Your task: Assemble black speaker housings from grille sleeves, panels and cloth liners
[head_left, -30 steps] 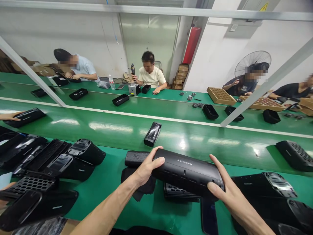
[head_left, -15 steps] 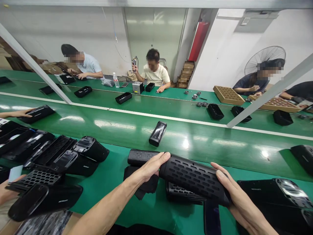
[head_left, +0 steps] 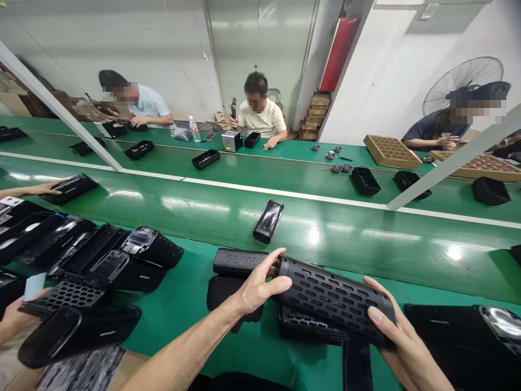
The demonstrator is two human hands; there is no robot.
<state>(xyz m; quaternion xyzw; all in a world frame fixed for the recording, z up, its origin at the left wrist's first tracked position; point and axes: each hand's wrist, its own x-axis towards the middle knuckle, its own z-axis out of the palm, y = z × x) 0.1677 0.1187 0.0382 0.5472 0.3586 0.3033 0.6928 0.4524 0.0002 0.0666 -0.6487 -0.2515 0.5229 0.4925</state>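
I hold a long black speaker housing (head_left: 334,297) with a slotted grille facing up, just above the green bench. My left hand (head_left: 258,285) grips its left end, fingers and thumb curled around it. My right hand (head_left: 396,331) cups its right end from below. Under the housing lie a flat grille panel (head_left: 309,326), a dark cloth (head_left: 223,290) and another black housing (head_left: 238,262). A phone-like slab (head_left: 358,364) lies by my right wrist.
A small black speaker (head_left: 268,221) rides the green conveyor belt (head_left: 203,209) ahead. Several black housings (head_left: 134,260) are piled at left, more at right (head_left: 459,331). Another person's hand (head_left: 12,320) reaches in at lower left. Workers sit across the far bench, with cardboard trays (head_left: 386,151).
The housing turned in my hands from its smooth logo side to its slotted grille side. My view shifted slightly left and down; the belt's small speaker holds its place.
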